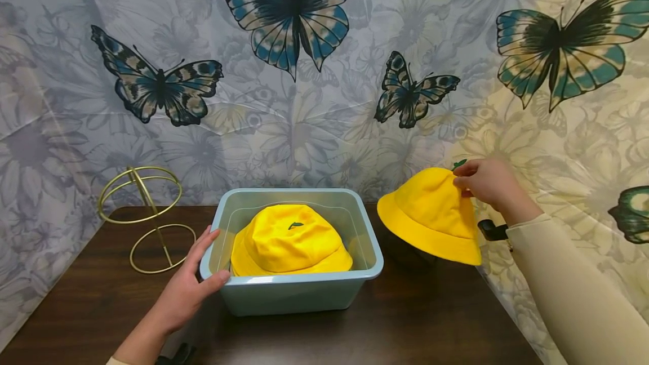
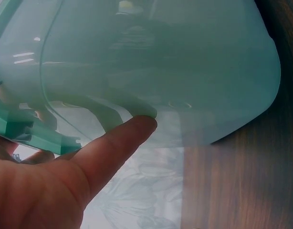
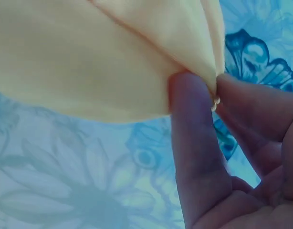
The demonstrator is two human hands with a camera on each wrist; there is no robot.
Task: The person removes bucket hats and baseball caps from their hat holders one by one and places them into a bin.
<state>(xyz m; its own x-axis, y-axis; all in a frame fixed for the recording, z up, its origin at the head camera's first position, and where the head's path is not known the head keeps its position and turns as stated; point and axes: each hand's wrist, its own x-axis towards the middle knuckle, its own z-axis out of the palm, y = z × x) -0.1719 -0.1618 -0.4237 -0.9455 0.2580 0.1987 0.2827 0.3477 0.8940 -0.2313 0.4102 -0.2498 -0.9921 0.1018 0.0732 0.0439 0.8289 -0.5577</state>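
Note:
My right hand point(image 1: 489, 185) pinches a yellow bucket hat point(image 1: 431, 213) near the top of its crown, by the small green leaf. The hat hangs brim down, tilted, over the table's right side. In the right wrist view, thumb and finger pinch a fold of the hat's cloth point(image 3: 113, 71). My left hand point(image 1: 190, 280) holds the near left corner of a blue-green plastic basin point(image 1: 299, 297), fingers at its left rim and thumb at the front rim. Another yellow hat point(image 1: 291, 241) with a green leaf lies crown up inside the basin. In the left wrist view one digit point(image 2: 122, 143) touches the basin's wall.
A gold wire stand point(image 1: 152, 207) with round rings stands at the left of the dark wooden table point(image 1: 284, 342). Behind the table hangs a cloth point(image 1: 324, 145) printed with butterflies and flowers.

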